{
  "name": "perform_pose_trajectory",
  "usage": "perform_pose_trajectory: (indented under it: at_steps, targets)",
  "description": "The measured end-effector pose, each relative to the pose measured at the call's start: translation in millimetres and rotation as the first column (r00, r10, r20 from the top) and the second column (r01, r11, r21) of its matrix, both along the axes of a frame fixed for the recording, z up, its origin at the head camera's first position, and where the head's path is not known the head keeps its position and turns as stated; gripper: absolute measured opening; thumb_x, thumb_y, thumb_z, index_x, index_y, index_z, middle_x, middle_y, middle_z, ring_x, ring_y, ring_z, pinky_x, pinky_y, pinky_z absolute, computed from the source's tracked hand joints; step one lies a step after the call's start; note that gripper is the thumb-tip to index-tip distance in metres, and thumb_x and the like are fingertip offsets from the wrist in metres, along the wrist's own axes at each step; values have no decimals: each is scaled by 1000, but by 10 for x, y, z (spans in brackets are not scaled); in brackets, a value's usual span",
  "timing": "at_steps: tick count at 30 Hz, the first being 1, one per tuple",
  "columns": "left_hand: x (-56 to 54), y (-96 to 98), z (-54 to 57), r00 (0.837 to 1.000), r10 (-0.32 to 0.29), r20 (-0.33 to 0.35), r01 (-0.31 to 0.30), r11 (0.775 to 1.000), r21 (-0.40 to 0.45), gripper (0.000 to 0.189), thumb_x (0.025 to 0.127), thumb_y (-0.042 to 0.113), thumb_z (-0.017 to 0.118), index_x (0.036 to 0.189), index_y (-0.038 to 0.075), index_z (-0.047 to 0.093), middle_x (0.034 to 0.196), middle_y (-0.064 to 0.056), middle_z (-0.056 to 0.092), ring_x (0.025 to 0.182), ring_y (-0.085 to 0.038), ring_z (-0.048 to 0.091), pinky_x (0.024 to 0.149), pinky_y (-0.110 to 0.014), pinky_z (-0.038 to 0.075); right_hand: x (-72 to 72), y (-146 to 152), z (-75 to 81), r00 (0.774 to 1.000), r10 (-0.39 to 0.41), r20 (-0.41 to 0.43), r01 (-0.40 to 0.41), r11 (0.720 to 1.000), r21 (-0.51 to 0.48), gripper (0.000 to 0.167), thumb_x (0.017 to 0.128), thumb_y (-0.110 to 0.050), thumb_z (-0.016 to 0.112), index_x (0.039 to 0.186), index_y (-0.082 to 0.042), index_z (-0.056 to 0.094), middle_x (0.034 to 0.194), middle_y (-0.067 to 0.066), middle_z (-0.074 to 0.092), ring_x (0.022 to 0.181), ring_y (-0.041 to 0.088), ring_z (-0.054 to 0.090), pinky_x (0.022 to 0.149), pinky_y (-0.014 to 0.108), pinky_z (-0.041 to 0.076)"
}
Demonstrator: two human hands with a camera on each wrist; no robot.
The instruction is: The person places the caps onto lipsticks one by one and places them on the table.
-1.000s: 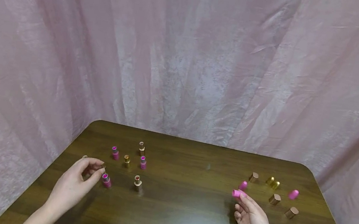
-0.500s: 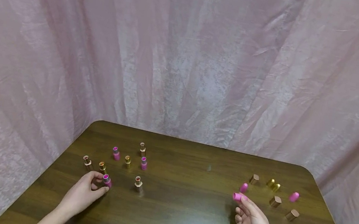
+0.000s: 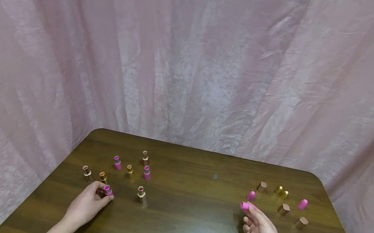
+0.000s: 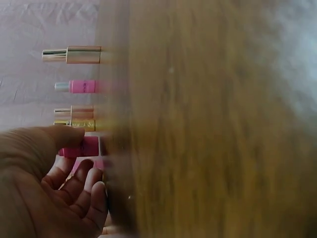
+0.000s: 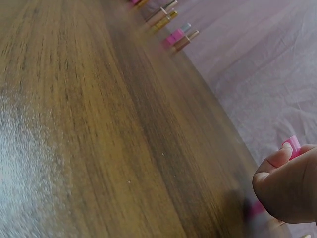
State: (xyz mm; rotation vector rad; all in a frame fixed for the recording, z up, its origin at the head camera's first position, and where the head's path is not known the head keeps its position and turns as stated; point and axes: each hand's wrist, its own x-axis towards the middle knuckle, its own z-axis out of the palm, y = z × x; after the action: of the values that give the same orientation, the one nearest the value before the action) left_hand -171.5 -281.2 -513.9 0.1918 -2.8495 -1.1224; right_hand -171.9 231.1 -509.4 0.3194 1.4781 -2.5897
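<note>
My left hand (image 3: pixel 87 203) holds an uncapped pink lipstick (image 3: pixel 108 189) between thumb and fingers at the table's left side. In the left wrist view that lipstick (image 4: pixel 88 147) shows its pink base, with the other fingers loosely curled beside it. My right hand (image 3: pixel 262 229) pinches a pink lipstick cap (image 3: pixel 245 205) by its closed end, its open end pointing left. The right wrist view shows only part of this cap (image 5: pixel 293 144) past the thumb. Just beyond the left hand stand a gold lipstick (image 3: pixel 103 177) and a rose-gold one (image 3: pixel 87 173).
More uncapped lipsticks stand on the left, among them a rose-gold one (image 3: pixel 141 194) and a pink one (image 3: pixel 147 172). Rose-gold caps (image 3: pixel 283 209), gold caps (image 3: pixel 279 190) and pink caps (image 3: pixel 302 204) stand on the right. A pink curtain (image 3: pixel 193 73) hangs behind the brown table (image 3: pixel 186 221).
My left hand has moved right and nearer, off the rose-gold lipstick's spot and onto the pink lipstick. The right hand keeps its hold on the pink cap, nearly still.
</note>
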Motion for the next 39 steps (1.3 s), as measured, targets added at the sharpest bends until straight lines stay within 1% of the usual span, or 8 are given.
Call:
perform_pose_trajectory:
  at_steps: [5, 11, 15, 18, 23, 30, 35, 39]
  targets:
    - [41, -12, 137, 1000, -12, 3, 12, 1000, -21, 27, 89, 21, 78, 106, 10, 61, 89, 3, 70, 76, -10, 65, 67, -32, 48, 6, -8, 9, 1000, -7, -1, 7, 1000, 2, 24, 107, -18, 54, 99, -21, 76, 97, -6, 74, 72, 4, 58, 63, 17, 44]
    - [47, 96, 498, 992, -86, -91, 76, 992, -99, 19, 87, 16, 76, 100, 14, 62, 92, 4, 72, 89, -13, 69, 78, -39, 51, -6, -26, 28, 1000, -5, -15, 5, 1000, 9, 24, 107, -18, 54, 100, -22, 77, 98, -7, 74, 73, 4, 58, 63, 17, 44]
    - [20, 246, 713, 972, -156, -174, 123, 975, -187, 18, 85, 17, 77, 97, 21, 65, 89, 10, 67, 87, -12, 64, 75, -39, 49, -11, -39, 44, 1000, -5, -17, 5, 1000, 12, 23, 107, -17, 55, 100, -22, 76, 98, -7, 74, 74, 4, 58, 64, 17, 44]
    - [-20, 374, 815, 944, -234, -231, 170, 949, -267, 19, 84, 18, 79, 93, 29, 66, 86, 15, 60, 83, -11, 55, 70, -34, 44, -6, -43, 60, 1000, -9, -21, 10, 1000, 18, 23, 106, -17, 55, 100, -22, 76, 97, -7, 74, 73, 4, 58, 63, 17, 44]
    - [-92, 539, 873, 897, -344, -277, 244, 909, -338, 19, 85, 19, 82, 96, 30, 71, 92, 19, 61, 86, -10, 53, 73, -33, 44, 1, -49, 73, 1000, -6, -17, 6, 1000, 18, 24, 107, -17, 55, 100, -22, 76, 96, -7, 74, 72, 4, 58, 63, 17, 44]
    - [-160, 597, 883, 889, -364, -277, 272, 908, -318, 24, 83, 20, 85, 100, 28, 70, 95, 19, 62, 91, -9, 58, 81, -38, 48, 1, -54, 81, 1000, -15, -9, 15, 1000, 24, 20, 106, -15, 55, 100, -21, 73, 94, -7, 73, 72, 4, 58, 63, 17, 44]
    - [-229, 660, 941, 860, -404, -311, 297, 893, -337, 19, 85, 26, 85, 96, 34, 71, 96, 20, 61, 89, -8, 57, 87, -40, 49, -10, -52, 97, 999, -8, -33, 10, 999, 45, 22, 106, -17, 55, 101, -21, 75, 98, -7, 72, 75, 5, 57, 63, 17, 44]
    - [-285, 798, 1007, 853, -428, -301, 324, 884, -337, 19, 85, 25, 85, 99, 28, 72, 92, 18, 62, 87, -10, 56, 85, -38, 48, -33, -85, 124, 999, -7, -37, 9, 999, 45, 21, 106, -17, 56, 101, -20, 75, 98, -7, 72, 75, 5, 57, 63, 17, 43]
